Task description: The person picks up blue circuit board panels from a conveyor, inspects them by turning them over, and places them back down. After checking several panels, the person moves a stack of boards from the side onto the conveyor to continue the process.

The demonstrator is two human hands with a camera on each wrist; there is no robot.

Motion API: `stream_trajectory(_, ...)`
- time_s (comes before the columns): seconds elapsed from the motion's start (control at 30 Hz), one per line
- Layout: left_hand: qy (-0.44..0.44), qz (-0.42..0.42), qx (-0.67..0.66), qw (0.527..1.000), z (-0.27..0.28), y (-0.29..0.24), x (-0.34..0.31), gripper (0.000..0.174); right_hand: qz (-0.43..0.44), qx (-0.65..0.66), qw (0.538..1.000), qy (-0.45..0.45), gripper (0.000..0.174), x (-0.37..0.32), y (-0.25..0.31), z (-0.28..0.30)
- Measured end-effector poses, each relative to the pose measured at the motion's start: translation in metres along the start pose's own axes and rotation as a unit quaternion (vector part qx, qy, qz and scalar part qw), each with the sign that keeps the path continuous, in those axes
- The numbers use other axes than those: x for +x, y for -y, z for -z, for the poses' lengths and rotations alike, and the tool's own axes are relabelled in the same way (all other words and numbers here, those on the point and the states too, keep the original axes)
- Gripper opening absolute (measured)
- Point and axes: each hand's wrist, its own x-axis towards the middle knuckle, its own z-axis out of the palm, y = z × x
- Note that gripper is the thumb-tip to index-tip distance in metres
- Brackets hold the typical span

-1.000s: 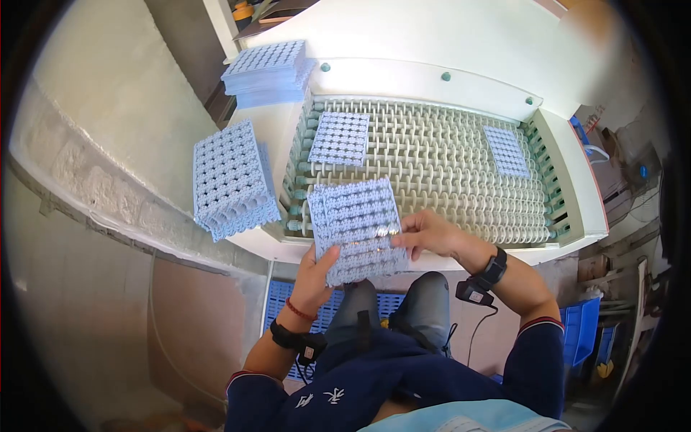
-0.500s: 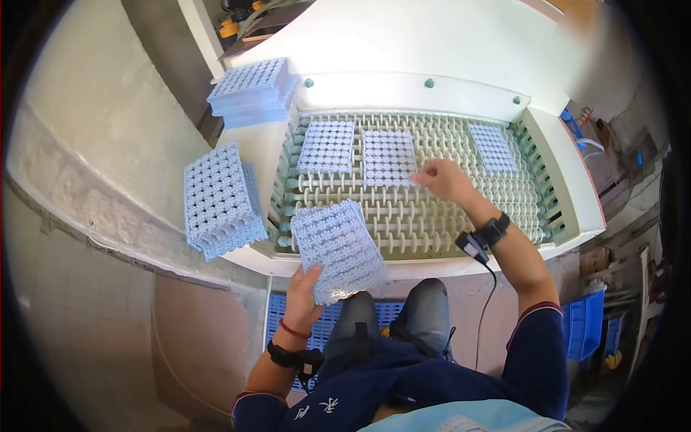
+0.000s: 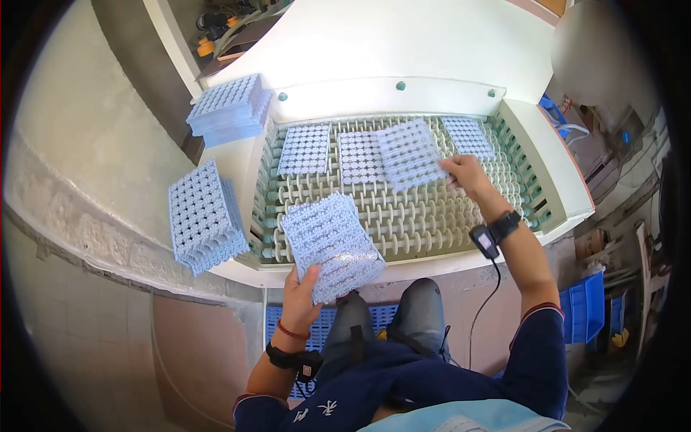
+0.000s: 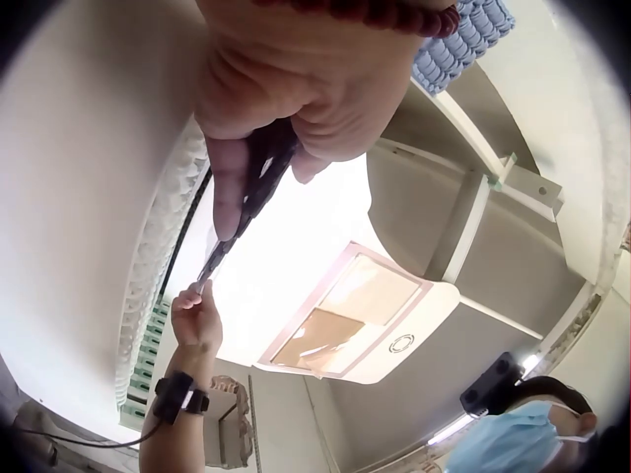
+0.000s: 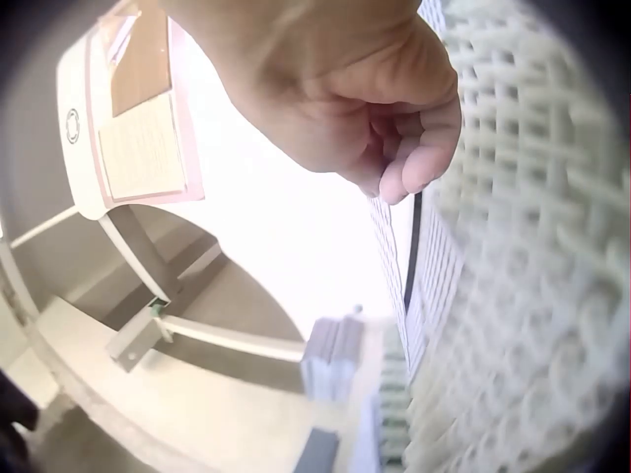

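My left hand [image 3: 296, 297] grips a small stack of light-blue gridded sheets [image 3: 327, 241] at its lower left corner, thumb on top, before the roller bed [image 3: 403, 234]. In the left wrist view the stack is seen edge-on and dark. My right hand [image 3: 464, 175] pinches a single gridded sheet [image 3: 412, 153] by its right edge over the rollers. That sheet, slightly blurred, overlaps a flat sheet [image 3: 356, 164] beside it. Two more sheets lie on the bed, a left sheet [image 3: 304, 150] and a far right sheet [image 3: 468, 137]. The right wrist view shows fingertips [image 5: 419, 169] at the pinched edge.
A tall stack of sheets [image 3: 229, 108] stands on the machine's left ledge, with a tilted stack [image 3: 201, 212] nearer the front. A white panel [image 3: 403, 43] rises behind the rollers. Blue crates [image 3: 583, 306] sit at the right on the floor.
One sheet was laid on the rollers by my right hand, which now holds another just right of it. My left hand keeps its stack low in front. The head view has shifted slightly.
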Motion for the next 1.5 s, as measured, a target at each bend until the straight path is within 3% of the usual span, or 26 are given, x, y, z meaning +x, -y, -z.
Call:
stream_trajectory(0.07,-0.017,0.002,-0.030,0.999,-0.003,0.001,-0.002,0.038,0.005,-0.179,0.978,-0.102,0.019,0.015,-0.007,0.018)
stream_trajectory(0.1,-0.035,0.006,-0.059,0.998,-0.003,0.001,-0.003,0.039,0.008,-0.178,0.979,-0.102,0.019,0.016,-0.010,0.022)
stream_trajectory(0.17,-0.033,0.009,-0.069,0.997,0.000,0.001,-0.006,0.040,0.100,-0.439,0.879,-0.156,0.025,0.007,-0.008,0.019)
stream_trajectory(0.2,-0.033,0.016,-0.081,0.996,0.001,0.002,-0.006,0.041,0.102,-0.439,0.879,-0.155,0.025,0.002,-0.008,0.016)
stream_trajectory(0.27,-0.020,0.018,-0.062,0.998,0.001,0.002,-0.009,0.039,0.178,-0.355,0.914,-0.086,0.031,-0.022,-0.003,-0.007)
stream_trajectory(0.33,-0.001,0.024,-0.039,0.999,-0.001,0.004,-0.009,0.037,0.082,-0.225,0.966,0.099,0.033,-0.061,0.015,-0.041)
stream_trajectory(0.4,0.003,0.013,-0.012,1.000,-0.003,0.010,-0.008,0.032,-0.003,-0.137,0.966,0.221,0.029,-0.101,0.026,-0.075)
stream_trajectory(0.53,-0.018,0.013,-0.042,0.999,-0.006,0.009,-0.014,0.031,-0.051,0.004,0.957,0.287,0.023,-0.128,0.004,-0.105)
stream_trajectory(0.63,-0.043,-0.017,-0.036,0.998,0.008,0.000,-0.029,0.032,-0.059,0.086,0.978,0.178,0.020,-0.127,-0.005,-0.096)
stream_trajectory(0.67,-0.043,-0.015,-0.021,0.999,0.016,-0.005,-0.035,0.033,-0.058,0.085,0.976,0.192,0.020,-0.124,-0.010,-0.091)
stream_trajectory(0.73,-0.048,-0.016,-0.003,0.999,0.026,-0.015,-0.049,0.035,-0.076,0.224,0.964,0.122,0.021,-0.118,-0.017,-0.087)
stream_trajectory(0.83,-0.064,-0.042,0.013,0.997,0.037,-0.022,-0.072,0.036,-0.027,0.206,0.976,0.059,0.021,-0.112,-0.016,-0.098)
stream_trajectory(0.93,-0.061,-0.040,-0.011,0.997,0.051,-0.025,-0.092,0.039,-0.011,0.172,0.984,0.044,0.020,-0.110,0.002,-0.128)
stream_trajectory(1.1,-0.108,-0.013,-0.106,0.988,0.053,-0.026,-0.095,0.043,-0.005,0.104,0.990,0.098,0.022,-0.093,0.005,-0.192)
stream_trajectory(1.2,-0.080,0.002,-0.072,0.994,0.058,-0.023,-0.092,0.040,-0.014,0.081,0.993,0.084,0.023,-0.086,-0.008,-0.202)
stream_trajectory(1.27,-0.061,0.006,-0.065,0.996,0.048,-0.029,-0.091,0.039,-0.013,0.090,0.993,0.078,0.023,-0.096,0.006,-0.185)
stream_trajectory(1.43,-0.035,0.020,-0.033,0.999,0.041,-0.028,-0.075,0.035,0.009,0.132,0.990,-0.047,0.022,-0.107,-0.008,-0.125)
stream_trajectory(1.5,-0.083,-0.001,-0.040,0.996,0.031,-0.019,-0.061,0.033,0.011,0.064,0.995,-0.072,0.023,-0.109,-0.014,-0.107)
